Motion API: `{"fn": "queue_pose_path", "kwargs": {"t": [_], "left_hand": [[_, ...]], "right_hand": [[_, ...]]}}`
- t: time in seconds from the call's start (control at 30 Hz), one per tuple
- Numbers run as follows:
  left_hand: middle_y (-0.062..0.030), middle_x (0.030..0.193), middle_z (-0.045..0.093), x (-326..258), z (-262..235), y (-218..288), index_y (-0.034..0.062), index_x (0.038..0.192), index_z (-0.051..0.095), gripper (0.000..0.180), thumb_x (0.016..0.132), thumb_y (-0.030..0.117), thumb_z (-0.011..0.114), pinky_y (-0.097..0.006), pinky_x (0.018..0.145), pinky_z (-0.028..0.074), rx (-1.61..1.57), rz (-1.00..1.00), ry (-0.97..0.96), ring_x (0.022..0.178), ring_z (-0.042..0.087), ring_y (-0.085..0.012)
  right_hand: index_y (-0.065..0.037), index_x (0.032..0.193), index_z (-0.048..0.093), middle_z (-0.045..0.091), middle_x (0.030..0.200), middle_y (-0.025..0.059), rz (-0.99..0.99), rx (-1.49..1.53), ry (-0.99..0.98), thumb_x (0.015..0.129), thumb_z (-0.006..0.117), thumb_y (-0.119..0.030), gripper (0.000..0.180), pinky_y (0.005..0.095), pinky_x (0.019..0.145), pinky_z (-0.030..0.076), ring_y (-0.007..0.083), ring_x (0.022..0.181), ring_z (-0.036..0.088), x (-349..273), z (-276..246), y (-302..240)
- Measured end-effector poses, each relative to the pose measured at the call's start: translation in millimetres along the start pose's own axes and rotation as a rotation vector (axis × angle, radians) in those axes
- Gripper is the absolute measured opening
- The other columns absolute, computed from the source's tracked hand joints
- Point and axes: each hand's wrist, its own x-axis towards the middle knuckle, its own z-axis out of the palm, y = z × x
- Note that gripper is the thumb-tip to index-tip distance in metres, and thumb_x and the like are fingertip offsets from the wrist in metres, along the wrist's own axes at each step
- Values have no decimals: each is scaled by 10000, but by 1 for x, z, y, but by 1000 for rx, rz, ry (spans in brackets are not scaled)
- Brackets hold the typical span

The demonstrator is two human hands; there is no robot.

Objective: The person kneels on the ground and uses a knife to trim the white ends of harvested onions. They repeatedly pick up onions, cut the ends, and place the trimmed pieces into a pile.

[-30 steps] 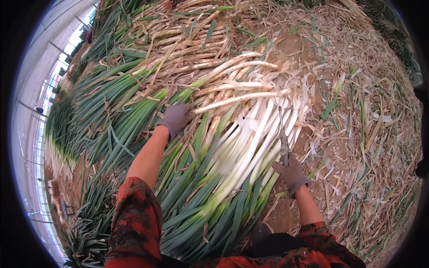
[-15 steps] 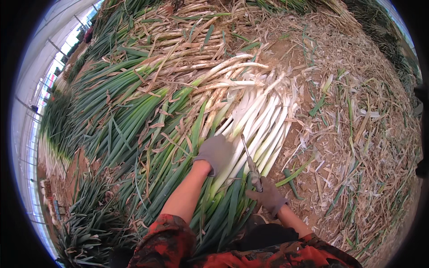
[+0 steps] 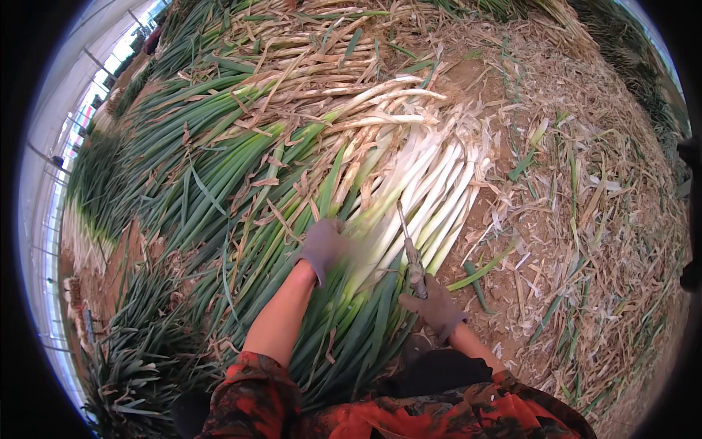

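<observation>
Farm setting, inside a greenhouse or plastic tunnel where I work at ground level. Harvested leeks [image 3: 409,197], white shafts and long green leaves, lie heaped in rows across bare brown soil [image 3: 490,227]. Dry husks and trimmed leaf scraps [image 3: 599,219] litter the ground on my right. Along my left runs a pale translucent wall with framing bars [image 3: 66,146], letting daylight in. Further green piles [image 3: 131,351] lie beside it.
</observation>
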Motion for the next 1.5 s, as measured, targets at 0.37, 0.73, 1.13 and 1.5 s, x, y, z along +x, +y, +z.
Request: {"fn": "queue_pose_path", "kwargs": {"t": [0.37,0.73,1.13,1.5], "left_hand": [[-247,788,670,-50,-32,7,-22,803,681,374,630,303,751,-483,728,520,338,31,-279,755,658,-420],[-180,850,699,-95,-26,-14,50,871,704,313,718,323,714,-477,770,553,727,73,-565,865,690,-383],[-149,924,721,-79,-24,-11,80,974,722,377,803,416,711,-474,782,555,912,137,-929,879,710,-352],[-217,1001,679,103,15,-13,31,1046,660,369,844,334,724,-477,847,532,589,307,412,965,668,-387]], "right_hand": [[25,1340,508,673,1060,298,-62,-39,62,807,732,-607,856,497,900,498,478,1038,650,48,-35,-1],[38,1190,576,666,1034,247,11,89,192,777,786,-498,709,475,852,499,363,977,649,76,-46,10],[31,1309,554,681,1077,228,-49,77,197,802,796,-435,730,433,873,526,328,973,674,72,-52,-12],[24,1160,529,667,902,312,-91,-90,76,834,721,-525,666,540,774,513,488,874,671,90,-54,-14]]}}
